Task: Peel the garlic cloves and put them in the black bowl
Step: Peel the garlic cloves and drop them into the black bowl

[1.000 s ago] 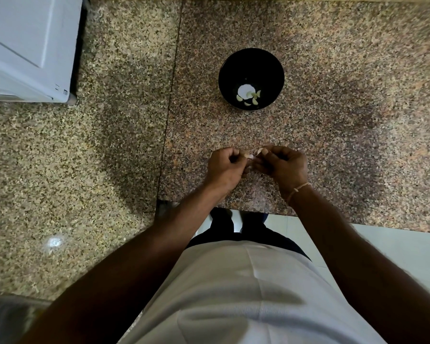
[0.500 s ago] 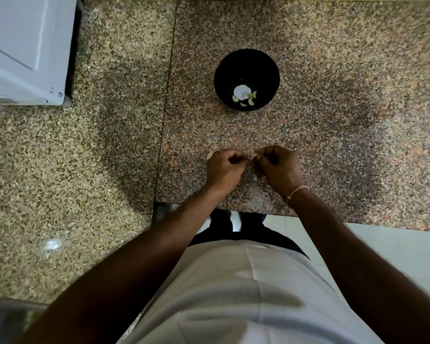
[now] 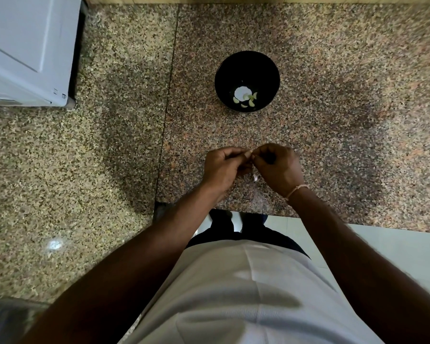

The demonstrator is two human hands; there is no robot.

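Observation:
A black bowl [image 3: 247, 80] stands on the speckled granite counter [image 3: 345, 100], with several peeled pale garlic cloves [image 3: 249, 100] at its bottom. Nearer to me, my left hand [image 3: 224, 167] and my right hand [image 3: 277, 165] meet fingertip to fingertip above the counter's front edge. Both have curled fingers and pinch a small garlic clove between them; the clove is almost wholly hidden by the fingers. A small pale scrap of peel [image 3: 255, 178] shows just below the hands.
A white appliance [image 3: 27, 50] stands at the back left on a lighter granite slab [image 3: 72, 170]. A seam [image 3: 168, 115] divides the two slabs. Below the counter edge lies a white tiled floor [image 3: 395, 256].
The hands stay together working at the clove with small finger movements. A pale scrap now shows below them. The view has shifted slightly.

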